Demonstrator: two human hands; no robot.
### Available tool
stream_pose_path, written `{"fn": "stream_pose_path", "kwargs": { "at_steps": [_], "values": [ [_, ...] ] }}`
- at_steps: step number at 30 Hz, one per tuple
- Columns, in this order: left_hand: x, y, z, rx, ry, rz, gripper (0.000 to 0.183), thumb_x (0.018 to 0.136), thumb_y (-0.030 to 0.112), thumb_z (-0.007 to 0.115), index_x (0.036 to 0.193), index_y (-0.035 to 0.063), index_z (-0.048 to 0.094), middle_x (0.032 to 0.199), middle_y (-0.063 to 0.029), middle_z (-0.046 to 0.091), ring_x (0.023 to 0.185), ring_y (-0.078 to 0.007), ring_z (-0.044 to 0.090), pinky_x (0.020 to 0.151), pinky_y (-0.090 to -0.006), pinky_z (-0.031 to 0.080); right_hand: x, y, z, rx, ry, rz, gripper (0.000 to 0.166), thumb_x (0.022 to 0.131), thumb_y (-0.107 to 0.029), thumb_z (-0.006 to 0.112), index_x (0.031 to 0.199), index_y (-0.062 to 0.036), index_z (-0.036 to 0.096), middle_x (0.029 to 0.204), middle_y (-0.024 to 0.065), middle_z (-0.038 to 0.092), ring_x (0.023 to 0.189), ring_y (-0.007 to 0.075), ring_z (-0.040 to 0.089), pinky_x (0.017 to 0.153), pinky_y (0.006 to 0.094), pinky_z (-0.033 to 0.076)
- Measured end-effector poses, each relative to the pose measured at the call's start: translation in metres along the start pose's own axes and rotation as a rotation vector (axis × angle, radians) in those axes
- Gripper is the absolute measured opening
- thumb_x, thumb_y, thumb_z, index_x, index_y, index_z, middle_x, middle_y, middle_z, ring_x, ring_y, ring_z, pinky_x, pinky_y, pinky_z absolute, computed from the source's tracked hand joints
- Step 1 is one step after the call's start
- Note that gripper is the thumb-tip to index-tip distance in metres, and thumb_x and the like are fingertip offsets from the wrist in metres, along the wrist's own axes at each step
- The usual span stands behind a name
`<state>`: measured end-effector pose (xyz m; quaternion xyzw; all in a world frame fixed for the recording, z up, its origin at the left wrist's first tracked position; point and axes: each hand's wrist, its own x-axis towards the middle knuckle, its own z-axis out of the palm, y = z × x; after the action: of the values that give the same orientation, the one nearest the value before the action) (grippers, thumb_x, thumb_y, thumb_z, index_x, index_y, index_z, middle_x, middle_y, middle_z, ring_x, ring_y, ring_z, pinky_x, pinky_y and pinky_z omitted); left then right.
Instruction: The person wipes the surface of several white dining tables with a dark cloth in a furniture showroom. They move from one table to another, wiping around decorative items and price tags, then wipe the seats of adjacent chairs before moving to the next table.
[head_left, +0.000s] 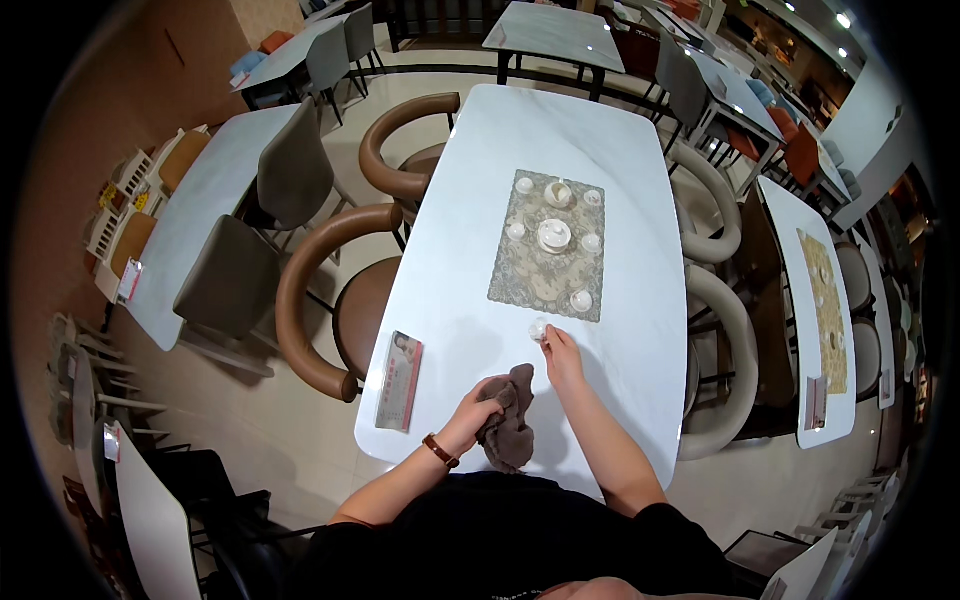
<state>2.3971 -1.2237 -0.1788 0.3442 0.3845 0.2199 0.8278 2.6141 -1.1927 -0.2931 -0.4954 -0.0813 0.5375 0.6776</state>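
My right hand (561, 355) holds a small white teacup (538, 329) by its side, just off the near edge of a patterned lace placemat (547, 289). Bunched in my left hand (477, 417) is a brown cloth (513, 427), near the table's front edge. On the placemat stand a white lidded teapot or bowl (554, 235) at the middle, a white pitcher-like vessel (558, 194) behind it, and several small white cups, one of them (581, 301) at the near right corner. All this is on a white marble-look dining table (465, 300).
A sign holder (399, 382) bearing writing stands at the table's near left. Brown leather armchairs (300, 315) line the left side, beige ones (739, 360) the right. Other tables and chairs surround them, including a white table (791, 300) at right with a yellowish runner.
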Motion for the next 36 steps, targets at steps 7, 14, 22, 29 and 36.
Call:
{"fn": "stream_pose_path", "kwargs": {
  "at_steps": [7, 14, 22, 29, 36],
  "values": [
    [0.017, -0.004, -0.035, 0.008, 0.055, -0.034, 0.055, 0.076, 0.003, 0.053, 0.131, 0.0023, 0.049, 0.119, -0.0097, 0.055, 0.108, -0.0192, 0.053, 0.094, -0.0302, 0.044, 0.128, 0.032, 0.012, -0.044, -0.039, 0.167, 0.009, 0.095, -0.007, 0.052, 0.093, -0.0005, 0.057, 0.090, 0.0060, 0.059, 0.086, 0.0134, 0.057, 0.080, 0.0233, 0.050],
    [0.037, -0.011, -0.048, -0.020, 0.072, -0.114, 0.052, 0.078, 0.003, 0.053, 0.130, 0.0028, 0.050, 0.119, -0.0088, 0.056, 0.106, -0.0181, 0.054, 0.093, -0.0298, 0.044, 0.180, 0.041, 0.009, -0.228, 0.003, 0.196, 0.010, 0.092, -0.008, 0.055, 0.089, -0.0011, 0.061, 0.084, 0.0053, 0.060, 0.077, 0.0122, 0.058, 0.070, 0.0216, 0.052],
    [0.056, -0.007, -0.042, -0.010, 0.036, -0.132, 0.052, 0.078, 0.003, 0.052, 0.130, 0.0029, 0.050, 0.121, -0.0104, 0.056, 0.110, -0.0197, 0.053, 0.095, -0.0310, 0.043, 0.197, 0.050, 0.009, -0.613, 0.288, -0.153, 0.017, 0.086, -0.017, 0.066, 0.081, -0.0003, 0.067, 0.060, 0.0010, 0.057, 0.052, 0.0100, 0.052, 0.049, 0.0236, 0.041],
    [0.064, -0.010, -0.051, -0.019, 0.082, -0.137, 0.053, 0.077, 0.003, 0.052, 0.130, 0.0022, 0.049, 0.120, -0.0107, 0.056, 0.110, -0.0204, 0.053, 0.096, -0.0310, 0.043, 0.160, 0.046, 0.040, -1.298, 0.180, -0.437, 0.044, 0.074, -0.028, 0.077, 0.106, -0.0010, 0.063, 0.105, 0.0165, 0.054, 0.101, 0.0329, 0.050, 0.089, 0.0403, 0.043],
    [0.067, -0.014, -0.052, -0.027, 0.124, -0.168, 0.051, 0.078, 0.003, 0.053, 0.128, 0.0019, 0.050, 0.119, -0.0110, 0.056, 0.110, -0.0201, 0.054, 0.096, -0.0310, 0.044, 0.155, 0.011, 0.050, -1.305, 0.270, -0.807, 0.052, 0.080, -0.022, 0.070, 0.121, 0.0031, 0.051, 0.117, 0.0216, 0.048, 0.112, 0.0375, 0.044, 0.096, 0.0447, 0.038]
  ]
}}
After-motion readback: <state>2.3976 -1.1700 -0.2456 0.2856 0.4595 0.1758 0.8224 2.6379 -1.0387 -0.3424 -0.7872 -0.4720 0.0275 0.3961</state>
